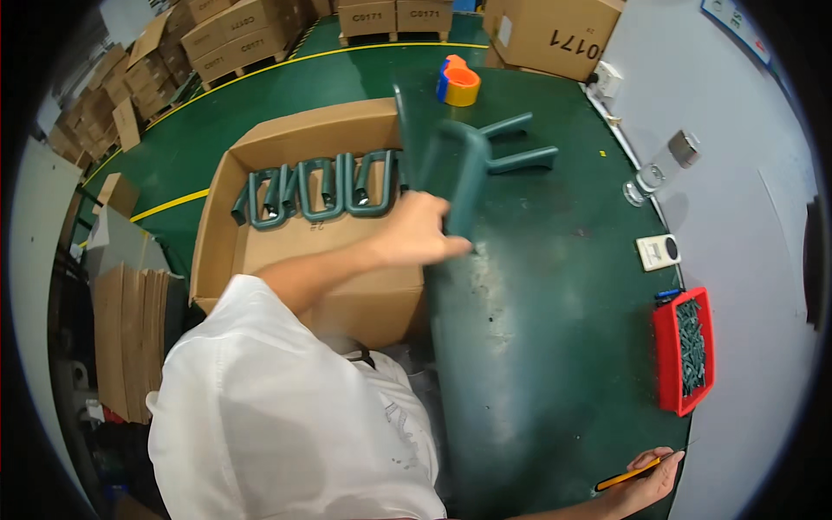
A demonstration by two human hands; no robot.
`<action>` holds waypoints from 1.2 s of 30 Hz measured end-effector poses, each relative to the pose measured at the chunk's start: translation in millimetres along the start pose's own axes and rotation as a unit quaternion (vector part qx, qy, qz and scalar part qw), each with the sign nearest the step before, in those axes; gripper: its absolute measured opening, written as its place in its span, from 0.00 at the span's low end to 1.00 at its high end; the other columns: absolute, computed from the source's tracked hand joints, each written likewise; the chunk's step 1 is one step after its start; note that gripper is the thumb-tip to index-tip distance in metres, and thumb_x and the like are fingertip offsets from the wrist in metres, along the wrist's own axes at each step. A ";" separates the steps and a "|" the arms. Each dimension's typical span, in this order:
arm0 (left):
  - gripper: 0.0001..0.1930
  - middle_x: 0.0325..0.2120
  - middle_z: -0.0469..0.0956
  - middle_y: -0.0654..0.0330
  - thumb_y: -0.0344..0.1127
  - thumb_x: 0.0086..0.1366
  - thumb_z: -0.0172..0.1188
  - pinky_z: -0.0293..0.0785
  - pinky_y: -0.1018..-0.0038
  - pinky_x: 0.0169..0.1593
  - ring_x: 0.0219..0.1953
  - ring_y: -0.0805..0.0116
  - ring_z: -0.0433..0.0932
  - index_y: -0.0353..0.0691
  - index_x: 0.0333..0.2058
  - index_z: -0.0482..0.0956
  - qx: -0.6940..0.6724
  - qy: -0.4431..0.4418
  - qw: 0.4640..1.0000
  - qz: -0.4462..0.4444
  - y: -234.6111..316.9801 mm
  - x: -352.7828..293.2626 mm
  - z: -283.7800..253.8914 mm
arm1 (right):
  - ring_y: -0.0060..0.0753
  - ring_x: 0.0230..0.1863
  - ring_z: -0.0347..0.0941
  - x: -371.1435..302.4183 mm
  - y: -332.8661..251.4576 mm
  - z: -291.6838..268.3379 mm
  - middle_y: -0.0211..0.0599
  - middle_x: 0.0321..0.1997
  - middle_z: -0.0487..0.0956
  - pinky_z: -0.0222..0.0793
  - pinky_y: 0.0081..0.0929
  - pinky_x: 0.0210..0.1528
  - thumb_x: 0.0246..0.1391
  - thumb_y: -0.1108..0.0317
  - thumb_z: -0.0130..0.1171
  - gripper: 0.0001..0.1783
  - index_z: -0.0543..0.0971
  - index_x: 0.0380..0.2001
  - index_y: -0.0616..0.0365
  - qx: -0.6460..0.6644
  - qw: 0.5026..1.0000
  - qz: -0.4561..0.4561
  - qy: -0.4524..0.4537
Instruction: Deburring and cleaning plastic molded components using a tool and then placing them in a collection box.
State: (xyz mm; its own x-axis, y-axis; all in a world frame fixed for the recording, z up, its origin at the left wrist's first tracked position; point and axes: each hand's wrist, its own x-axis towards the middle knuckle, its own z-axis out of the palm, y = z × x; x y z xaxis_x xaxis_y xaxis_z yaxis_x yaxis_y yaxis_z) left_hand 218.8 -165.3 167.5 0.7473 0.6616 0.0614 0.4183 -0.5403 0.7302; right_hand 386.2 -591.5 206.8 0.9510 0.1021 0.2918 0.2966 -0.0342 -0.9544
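Observation:
My left hand [419, 232] reaches across the carton's right edge to the green table. Its fingers and thumb are closed at the lower end of a green U-shaped tube hook [471, 165], which is smeared by motion. Two green prongs [525, 160] stick out beyond it over the table; whether they belong to the same hook I cannot tell. In the open cardboard carton [303, 251] several similar green hooks [318, 192] lie in a row. At the lower right, my right hand [648, 487] is closed on a slim orange-and-black tool [626, 477], its exact kind unclear.
A red bin [666, 364] of green screw-like pieces stands along the table's right side. Beyond it are a white device [657, 252], a clear bottle [650, 178] and tape rolls [459, 85]. A large carton [550, 35] sits at the far end; flattened cardboard [130, 338] stands left.

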 end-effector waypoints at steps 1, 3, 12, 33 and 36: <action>0.20 0.14 0.74 0.55 0.43 0.42 0.69 0.68 0.72 0.22 0.16 0.71 0.72 0.28 0.20 0.77 0.068 0.020 0.997 -0.038 -19.8 -3.3 -16.9 | 0.38 0.16 0.70 1.2 4.9 0.6 0.41 0.18 0.73 0.59 0.22 0.16 0.62 0.54 0.49 0.20 0.77 0.34 0.62 -0.011 1.000 0.003 -0.007; 0.18 0.12 0.73 0.55 0.41 0.42 0.68 0.68 0.71 0.21 0.14 0.70 0.71 0.29 0.19 0.77 0.015 0.012 0.992 -0.126 -37.3 -7.7 -41.4 | 0.17 0.13 0.57 2.1 12.9 12.6 0.29 0.12 0.63 0.51 0.13 0.16 0.64 0.54 0.46 0.21 0.71 0.25 0.60 -0.013 0.999 -0.016 0.036; 0.10 0.20 0.79 0.52 0.36 0.41 0.63 0.75 0.64 0.31 0.26 0.56 0.80 0.36 0.22 0.81 0.430 -0.230 0.872 -0.037 -141.0 -54.7 -6.3 | 0.16 0.12 0.57 3.7 13.8 19.8 0.29 0.11 0.63 0.51 0.12 0.15 0.64 0.54 0.46 0.22 0.72 0.24 0.61 -0.024 0.999 -0.010 0.025; 0.15 0.28 0.78 0.49 0.21 0.46 0.54 0.73 0.60 0.36 0.33 0.47 0.77 0.38 0.36 0.78 0.368 -0.122 0.905 0.178 -97.0 -1.3 9.9 | 0.42 0.31 0.74 -10.3 29.9 -30.7 0.42 0.33 0.76 0.70 0.30 0.35 0.50 0.69 0.61 0.09 0.78 0.35 0.60 -0.493 0.862 -0.091 0.074; 0.14 0.18 0.72 0.51 0.11 0.46 0.53 0.64 0.71 0.21 0.17 0.58 0.70 0.30 0.33 0.76 0.105 0.018 0.876 0.470 -53.6 19.9 24.6 | 0.50 0.33 0.76 -11.0 31.8 -59.0 0.43 0.39 0.76 0.72 0.41 0.35 0.52 0.64 0.58 0.11 0.77 0.35 0.59 -0.637 0.761 -0.025 0.124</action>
State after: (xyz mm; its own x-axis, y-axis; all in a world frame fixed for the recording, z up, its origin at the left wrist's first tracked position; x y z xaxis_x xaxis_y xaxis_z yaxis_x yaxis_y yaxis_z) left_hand 223.9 -136.1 112.9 0.7969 -0.1137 0.5933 -0.2854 -0.9365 0.2039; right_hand 390.3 -652.5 177.0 0.8762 -0.0494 0.4794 0.0279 -0.9878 -0.1529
